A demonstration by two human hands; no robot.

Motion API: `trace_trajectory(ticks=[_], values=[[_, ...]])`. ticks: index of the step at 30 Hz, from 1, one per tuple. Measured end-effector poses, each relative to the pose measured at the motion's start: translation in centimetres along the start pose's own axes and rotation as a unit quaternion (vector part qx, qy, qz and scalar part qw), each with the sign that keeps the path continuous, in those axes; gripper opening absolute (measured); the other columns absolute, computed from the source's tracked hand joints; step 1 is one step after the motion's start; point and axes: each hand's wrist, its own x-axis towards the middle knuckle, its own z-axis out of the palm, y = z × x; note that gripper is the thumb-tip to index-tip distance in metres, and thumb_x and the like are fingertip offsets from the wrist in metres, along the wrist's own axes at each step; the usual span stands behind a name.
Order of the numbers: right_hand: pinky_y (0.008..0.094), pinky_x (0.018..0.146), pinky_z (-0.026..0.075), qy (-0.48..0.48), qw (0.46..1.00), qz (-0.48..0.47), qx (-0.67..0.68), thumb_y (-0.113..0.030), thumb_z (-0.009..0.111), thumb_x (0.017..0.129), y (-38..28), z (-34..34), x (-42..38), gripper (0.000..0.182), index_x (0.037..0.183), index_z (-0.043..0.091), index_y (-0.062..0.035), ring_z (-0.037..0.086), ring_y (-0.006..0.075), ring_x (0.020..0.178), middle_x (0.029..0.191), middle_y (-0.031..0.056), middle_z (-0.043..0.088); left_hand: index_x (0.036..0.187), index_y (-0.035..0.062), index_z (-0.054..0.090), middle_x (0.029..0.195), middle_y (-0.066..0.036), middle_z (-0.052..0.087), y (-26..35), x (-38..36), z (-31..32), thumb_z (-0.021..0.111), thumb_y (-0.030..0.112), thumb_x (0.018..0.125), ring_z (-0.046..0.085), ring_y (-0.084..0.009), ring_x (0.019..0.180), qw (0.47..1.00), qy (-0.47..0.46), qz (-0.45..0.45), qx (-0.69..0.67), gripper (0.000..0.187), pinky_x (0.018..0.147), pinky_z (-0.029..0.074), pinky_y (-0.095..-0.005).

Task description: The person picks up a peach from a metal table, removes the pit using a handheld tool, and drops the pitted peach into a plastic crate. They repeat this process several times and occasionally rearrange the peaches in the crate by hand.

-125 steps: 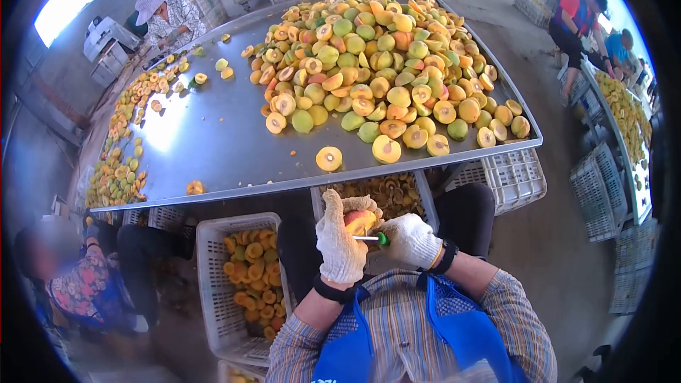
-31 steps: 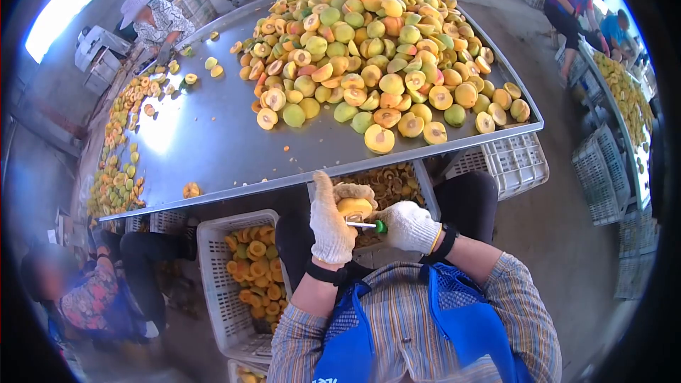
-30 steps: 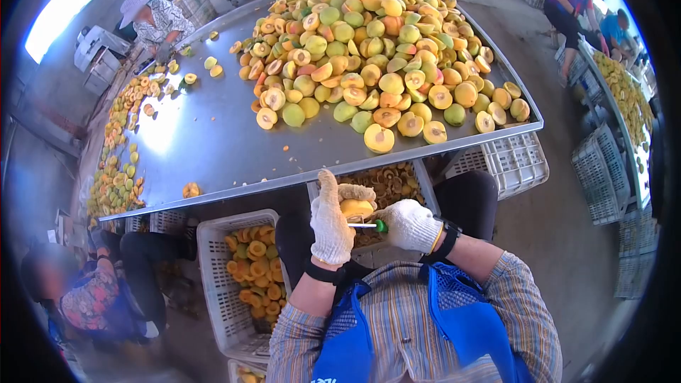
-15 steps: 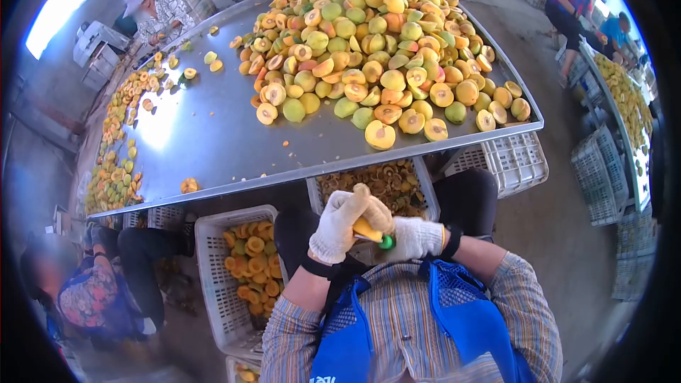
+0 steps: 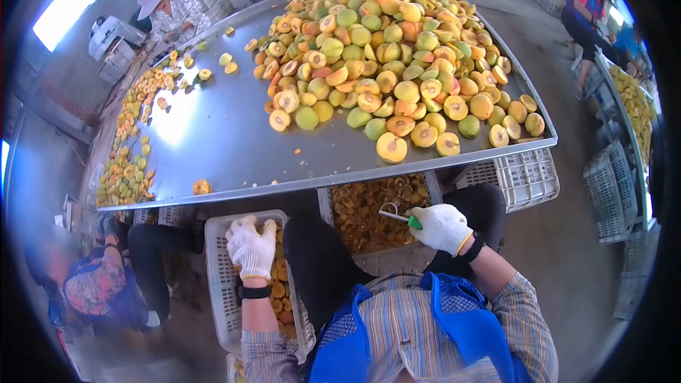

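Note:
My left hand [image 5: 252, 247], in a white knitted glove, is over the white plastic crate [image 5: 215, 269] at my left, its fingers apart and pointing down. No fruit shows in it. Pitted yellow fruit halves [image 5: 282, 291], peaches by their look, fill the crate below. In my gloved right hand [image 5: 445, 229] is a pitting tool [image 5: 413, 222] with a green handle and a thin, curved metal loop. That hand is above my right thigh, beside a crate of brown and orange scraps [image 5: 376, 220] between my knees.
The metal table [image 5: 234, 142] ahead carries a large heap of whole and halved peaches [image 5: 383, 64]. More halves [image 5: 128, 177] line its left end. One co-worker [image 5: 167, 14] is across the table, another [image 5: 99, 284] at my left. Another crate [image 5: 525, 174] stands under the right corner.
My hands were together in front of my chest with a fruit piece and the tool. The left has moved over the left crate and opened; the right has moved right with the tool.

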Motion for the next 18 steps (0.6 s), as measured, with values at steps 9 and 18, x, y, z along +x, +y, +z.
trace_trajectory(ticks=[9, 18], values=[[0.0461, 0.066, 0.055, 0.018, 0.993, 0.032, 0.113, -0.027, 0.063, 0.084, 1.0, -1.2, -1.4, 0.018, 0.094, 0.072, -0.0154, 0.069, 0.035, 0.071, 0.076, 0.0137, 0.07, 0.111, 0.0111, 0.066, 0.099, -0.016, 0.07, 24.0, 8.9, 6.0, 0.069, 0.053, 0.082, 0.068, -0.0368, 0.09, 0.942, -0.042, 0.319, -0.095, 0.051, 0.079, 0.054, -0.045], [0.0419, 0.076, 0.053, 0.054, 0.945, 0.053, 0.318, -0.033, 0.065, 0.087, -1.3, -3.2, -2.3, 0.03, 0.107, 0.069, -0.0103, 0.068, 0.032, 0.081, 0.088, 0.0141, 0.071, 0.101, 0.0062, 0.066, 0.087, -0.02, 0.071, 24.0, 9.1, 9.4, 0.075, 0.047, 0.07, 0.068, -0.0376, 0.085, 0.876, -0.26, 0.358, -0.194, 0.052, 0.077, 0.056, -0.0447]])
